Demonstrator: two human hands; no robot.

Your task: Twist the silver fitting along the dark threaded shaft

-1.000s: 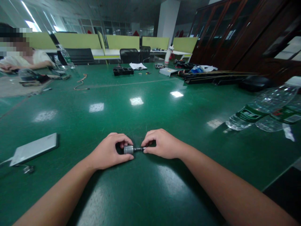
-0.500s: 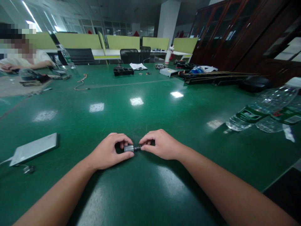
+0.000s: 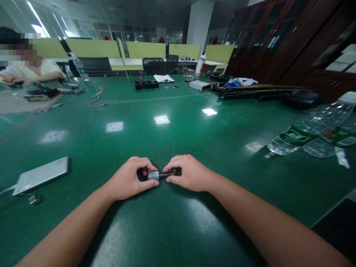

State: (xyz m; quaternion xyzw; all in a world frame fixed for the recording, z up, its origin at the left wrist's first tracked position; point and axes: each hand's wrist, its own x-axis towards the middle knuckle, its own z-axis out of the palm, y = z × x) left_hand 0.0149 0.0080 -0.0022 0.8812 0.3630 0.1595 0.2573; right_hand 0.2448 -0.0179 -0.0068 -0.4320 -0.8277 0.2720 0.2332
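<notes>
On your green table (image 3: 139, 142), left to right: one seated person (image 3: 46, 70), far left; one flat silver device (image 3: 41, 176), near left, white cable (image 3: 7, 190) at its left end; one small metallic piece (image 3: 35, 199), just on its near side; one pale cord (image 3: 96, 97), far side, loosely bent; your left hand (image 3: 128, 180), partly closed, thumb and fingers holding the silver cylinder (image 3: 153, 175), which lies on its side at near centre; one dark ridged shaft (image 3: 162, 175), extending right from the cylinder; your right hand (image 3: 190, 173), thumb and fingertips slightly parted around the shaft, whether pressing on it you cannot tell; one clear bottle (image 3: 296, 136) with green label, right, standing; a second clear bottle (image 3: 340, 137), just beside it, farther right.
</notes>
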